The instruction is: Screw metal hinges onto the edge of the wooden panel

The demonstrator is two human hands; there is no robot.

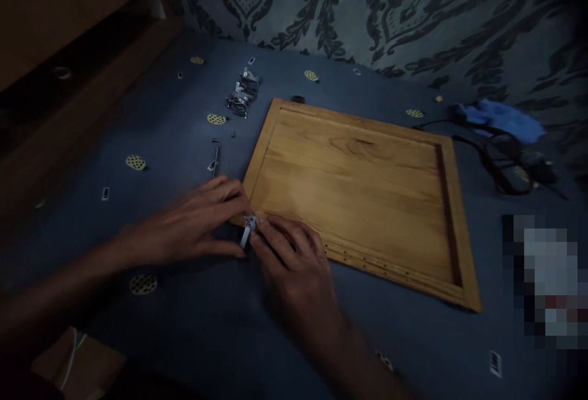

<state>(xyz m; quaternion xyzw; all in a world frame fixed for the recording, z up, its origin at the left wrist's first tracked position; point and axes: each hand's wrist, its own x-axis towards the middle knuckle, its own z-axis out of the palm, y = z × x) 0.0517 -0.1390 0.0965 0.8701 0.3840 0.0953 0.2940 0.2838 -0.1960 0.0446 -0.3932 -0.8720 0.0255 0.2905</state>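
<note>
A wooden cabinet door [358, 185] lies flat on a blue patterned cloth. At its near left corner sits a small metal hinge [248, 228]. My left hand [202, 222] rests beside that corner with its fingers curled against the hinge. Coming from below, my right hand [289, 259] pinches the same hinge with its fingertips. A row of small holes runs along the door's near edge, just right of my right hand.
A pile of metal hinges [242, 94] lies on the cloth behind the door's left end, with a slim tool [215, 160] nearer. Blue cloth [500, 117] and dark cables [505, 167] lie at far right. Wooden furniture [68, 51] stands left.
</note>
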